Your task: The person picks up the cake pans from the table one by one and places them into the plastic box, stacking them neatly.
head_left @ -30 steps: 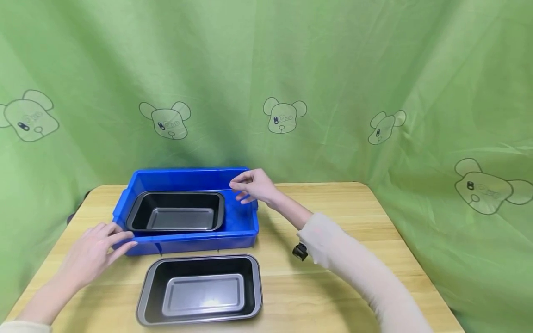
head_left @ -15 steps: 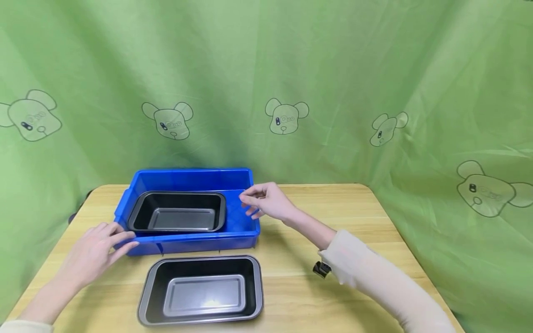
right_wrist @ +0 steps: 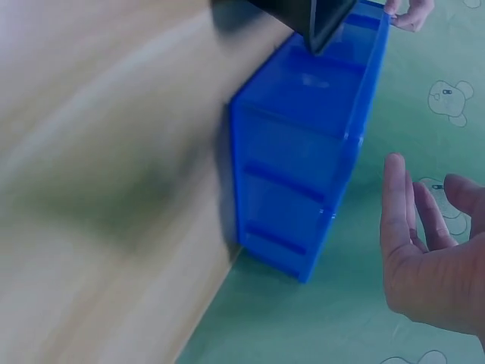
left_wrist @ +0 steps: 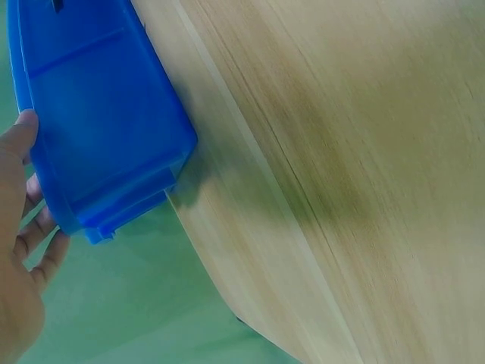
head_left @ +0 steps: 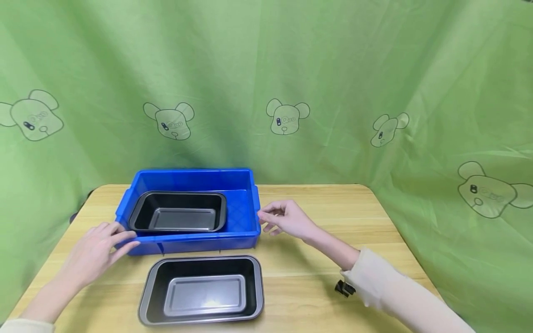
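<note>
Near its front left corner, the blue plastic bin (head_left: 195,244) is pinched at the rim by my left hand (head_left: 89,252). In the left wrist view the thumb (left_wrist: 28,125) lies on one side of that rim and the fingers on the other. A dark loaf pan (head_left: 183,218) sits inside the bin, toward its left, with bare bin floor to its right. Just outside the bin's right wall hovers my right hand (head_left: 289,219), holding nothing, its fingers loosely bent. A second dark loaf pan (head_left: 204,296) stands on the table in front of the bin.
The light wooden table (head_left: 333,240) reaches back to a green curtain (head_left: 325,69) printed with bear heads, which also hangs along both sides. A small black clip-like piece (head_left: 344,288) shows below the right sleeve.
My right hand has moved from over the right part of the bin, rightward and toward me, to outside its wall. My left hand, the bin and both loaf pans have stayed in place.
</note>
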Demonstrator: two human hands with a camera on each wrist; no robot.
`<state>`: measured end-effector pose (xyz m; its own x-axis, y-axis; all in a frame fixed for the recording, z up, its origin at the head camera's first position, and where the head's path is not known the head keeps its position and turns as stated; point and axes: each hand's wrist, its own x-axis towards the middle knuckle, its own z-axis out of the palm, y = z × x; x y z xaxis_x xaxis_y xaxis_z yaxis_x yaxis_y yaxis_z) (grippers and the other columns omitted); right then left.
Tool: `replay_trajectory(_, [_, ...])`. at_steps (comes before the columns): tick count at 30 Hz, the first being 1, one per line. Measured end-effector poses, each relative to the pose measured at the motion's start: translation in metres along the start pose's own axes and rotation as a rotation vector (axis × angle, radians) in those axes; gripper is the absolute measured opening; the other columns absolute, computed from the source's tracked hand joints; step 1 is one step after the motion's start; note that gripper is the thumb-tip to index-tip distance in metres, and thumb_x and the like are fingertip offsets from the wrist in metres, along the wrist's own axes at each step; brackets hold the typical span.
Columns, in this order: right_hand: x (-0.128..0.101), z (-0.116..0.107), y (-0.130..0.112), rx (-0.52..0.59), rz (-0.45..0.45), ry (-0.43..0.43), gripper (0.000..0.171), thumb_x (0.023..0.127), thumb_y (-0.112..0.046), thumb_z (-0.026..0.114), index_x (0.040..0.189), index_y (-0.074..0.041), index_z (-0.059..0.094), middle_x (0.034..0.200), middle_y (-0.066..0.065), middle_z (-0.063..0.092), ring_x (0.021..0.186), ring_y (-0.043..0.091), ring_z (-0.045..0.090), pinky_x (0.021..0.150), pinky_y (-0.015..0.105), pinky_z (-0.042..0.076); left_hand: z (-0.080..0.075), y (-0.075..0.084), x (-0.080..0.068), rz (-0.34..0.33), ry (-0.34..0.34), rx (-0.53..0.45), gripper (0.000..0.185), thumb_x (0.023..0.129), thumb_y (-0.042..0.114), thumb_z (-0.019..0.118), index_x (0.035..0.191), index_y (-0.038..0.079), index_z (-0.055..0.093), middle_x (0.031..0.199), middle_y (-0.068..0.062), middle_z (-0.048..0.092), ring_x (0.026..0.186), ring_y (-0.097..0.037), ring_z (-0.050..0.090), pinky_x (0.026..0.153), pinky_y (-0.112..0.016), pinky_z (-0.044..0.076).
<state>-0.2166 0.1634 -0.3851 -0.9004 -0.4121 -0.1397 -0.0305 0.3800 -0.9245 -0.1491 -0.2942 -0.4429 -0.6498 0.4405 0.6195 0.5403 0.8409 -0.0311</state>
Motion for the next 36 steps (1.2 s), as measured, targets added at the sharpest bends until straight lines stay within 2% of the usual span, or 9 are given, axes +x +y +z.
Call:
replay_trajectory(3, [-0.006,0.001,0.009,0.01,0.001,0.015,0.039,0.091,-0.03,0.068,0.114,0.001,0.067,0.101,0.02,0.072,0.08,0.026,0.074,0.07,0.042,0.06,0.0,0.0,0.0,0.001,0.001,0.0,0.047,0.092,0.054,0.056,0.089,0.012,0.077,0.077,0.004,0.058,0.068,-0.013,0.05,0.058,-0.029,0.038])
replay_trajectory(7, [-0.014,0.005,0.021,0.042,0.02,0.044,0.037,0.09,-0.027,0.07,0.112,0.003,0.067,0.096,0.015,0.073,0.079,0.025,0.073,0.068,0.04,0.06,0.001,0.0,0.001,0.002,0.01,-0.002,0.059,0.095,0.06,0.044,0.088,0.012,0.077,0.077,0.004,0.058,0.068,-0.014,0.05,0.057,-0.029,0.038])
replay_trajectory(10, [-0.02,0.011,0.03,0.069,0.045,0.074,0.036,0.089,-0.024,0.07,0.112,0.003,0.067,0.097,0.016,0.073,0.08,0.027,0.073,0.068,0.04,0.06,0.001,0.0,0.001,0.003,0.017,-0.004,0.064,0.096,0.063,0.038,0.088,0.012,0.077,0.077,0.004,0.058,0.067,-0.014,0.05,0.057,-0.029,0.038])
replay_trajectory(15, [-0.029,0.02,0.044,0.088,0.079,0.091,0.034,0.087,-0.021,0.072,0.111,0.002,0.068,0.101,0.023,0.072,0.082,0.032,0.073,0.067,0.041,0.06,0.001,0.0,0.001,-0.001,0.012,-0.004,0.064,0.096,0.063,0.039,0.088,0.012,0.077,0.077,0.004,0.058,0.067,-0.014,0.05,0.057,-0.029,0.037])
replay_trajectory(23, [-0.035,0.038,0.063,0.144,0.126,0.053,0.04,0.086,-0.018,0.073,0.115,0.008,0.064,0.099,0.027,0.07,0.079,0.032,0.073,0.069,0.047,0.059,0.001,0.0,0.001,0.0,0.013,-0.008,0.063,0.096,0.063,0.038,0.088,0.012,0.077,0.077,0.004,0.058,0.068,-0.015,0.051,0.058,-0.03,0.038])
replay_trajectory(32, [-0.04,0.055,0.07,0.171,0.126,0.02,0.035,0.086,-0.016,0.073,0.112,0.006,0.066,0.09,0.02,0.073,0.07,0.027,0.072,0.064,0.048,0.059,0.001,0.0,0.0,0.0,0.012,-0.003,0.064,0.096,0.063,0.038,0.088,0.013,0.077,0.077,0.005,0.058,0.068,-0.015,0.051,0.058,-0.031,0.039])
replay_trajectory(36, [-0.042,0.062,0.07,0.185,0.128,0.023,0.031,0.085,-0.015,0.074,0.109,0.004,0.068,0.087,0.017,0.074,0.064,0.019,0.069,0.064,0.049,0.058,0.0,0.001,0.0,0.003,0.013,-0.002,0.061,0.096,0.061,0.042,0.088,0.012,0.077,0.076,0.005,0.057,0.068,-0.014,0.05,0.057,-0.029,0.038])
